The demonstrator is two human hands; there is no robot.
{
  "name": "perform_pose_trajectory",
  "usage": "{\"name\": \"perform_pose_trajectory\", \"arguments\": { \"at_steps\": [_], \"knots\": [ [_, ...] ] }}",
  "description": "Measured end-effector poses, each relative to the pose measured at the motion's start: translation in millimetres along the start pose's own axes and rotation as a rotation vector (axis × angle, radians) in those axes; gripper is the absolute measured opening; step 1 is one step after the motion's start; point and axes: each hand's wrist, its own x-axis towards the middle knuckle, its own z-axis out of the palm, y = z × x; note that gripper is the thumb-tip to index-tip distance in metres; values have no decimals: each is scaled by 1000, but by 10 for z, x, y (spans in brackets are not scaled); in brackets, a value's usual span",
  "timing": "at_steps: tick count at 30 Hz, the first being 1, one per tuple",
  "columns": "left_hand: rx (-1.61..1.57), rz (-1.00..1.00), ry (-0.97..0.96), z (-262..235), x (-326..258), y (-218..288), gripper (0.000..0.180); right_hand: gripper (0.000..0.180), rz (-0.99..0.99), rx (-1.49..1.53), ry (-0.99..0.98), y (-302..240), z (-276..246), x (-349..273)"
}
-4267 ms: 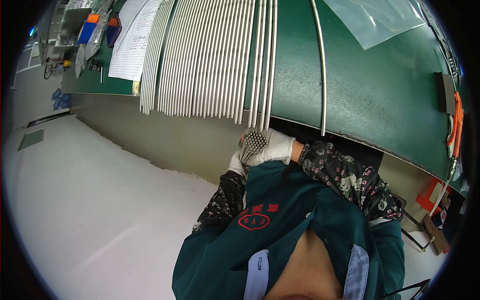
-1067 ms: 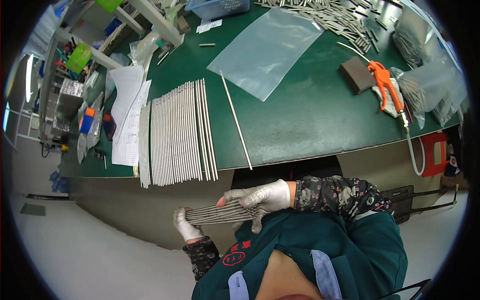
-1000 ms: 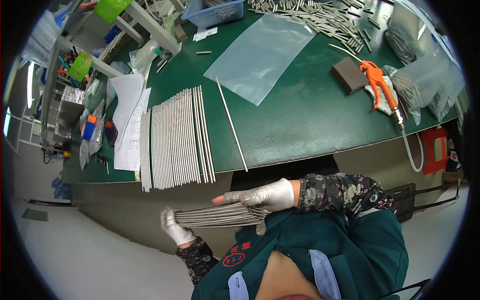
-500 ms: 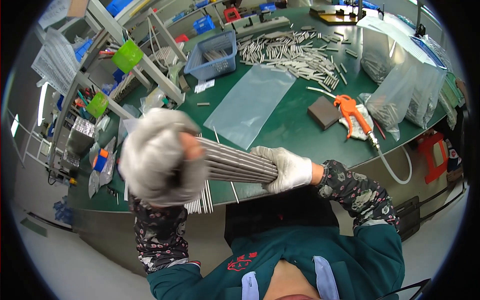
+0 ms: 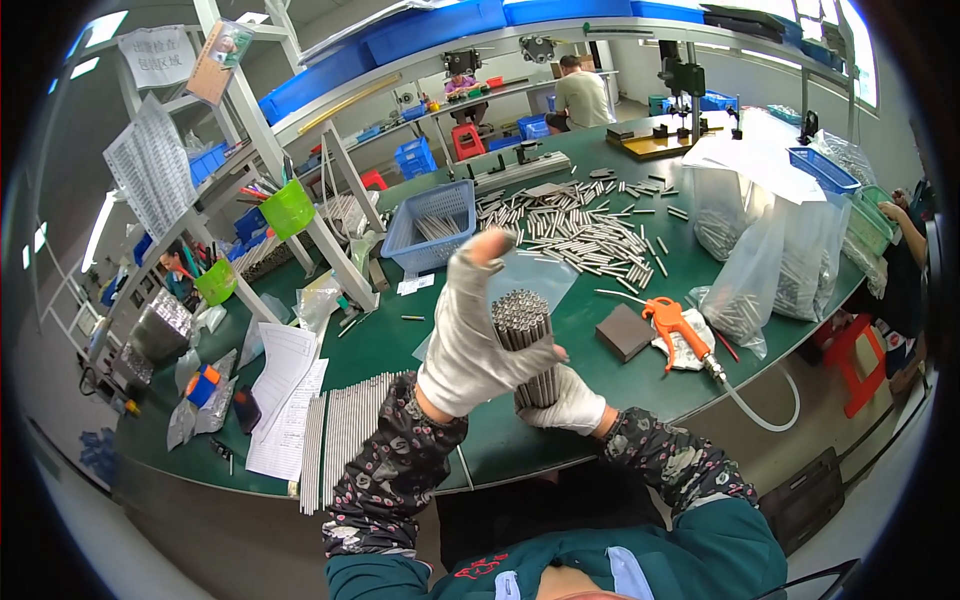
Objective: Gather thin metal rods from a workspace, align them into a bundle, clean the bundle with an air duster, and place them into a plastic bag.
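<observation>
A tight bundle of thin grey metal rods (image 5: 521, 308) stands upright in front of me, its round ends facing up. Wrapped about its lower part is my right hand (image 5: 572, 402), in a white glove with bare fingertips. My left hand (image 5: 465, 330), gloved alike, is open against the bundle's left side, fingers stretched upward and thumb reaching across the front. Below my left forearm, a row of long metal rods (image 5: 345, 425) lies side by side at the table's near edge. A clear plastic bag (image 5: 545, 280) lies flat behind the bundle, partly hidden by it.
Many short metal pins (image 5: 590, 225) are scattered on the green table, beside a blue basket (image 5: 432, 228). To the right are a brown block (image 5: 625, 333), an orange air gun (image 5: 680, 328) and filled plastic bags (image 5: 740, 300). Paper sheets (image 5: 285, 400) lie at the left.
The bundle has turned from lying sideways between both hands to standing upright. My left hand has come off its left end and opened alongside it. The view has tilted up.
</observation>
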Motion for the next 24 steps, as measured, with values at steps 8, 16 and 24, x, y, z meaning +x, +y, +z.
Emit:
{"name": "perform_pose_trajectory", "arguments": {
  "at_steps": [8, 16, 24],
  "knots": [
    [-735, -710, 128, 286, -400, 123, 90, 58, -160, -257, 25, -5, 75, 69],
    [-493, -591, 283, 349, -467, 193, 49, 61, -96, -32, -78, -43, 169, 52],
    [-347, -528, 274, 254, -509, 265, 46, 54, -196, -87, -65, -43, 241, 84]
  ]
}}
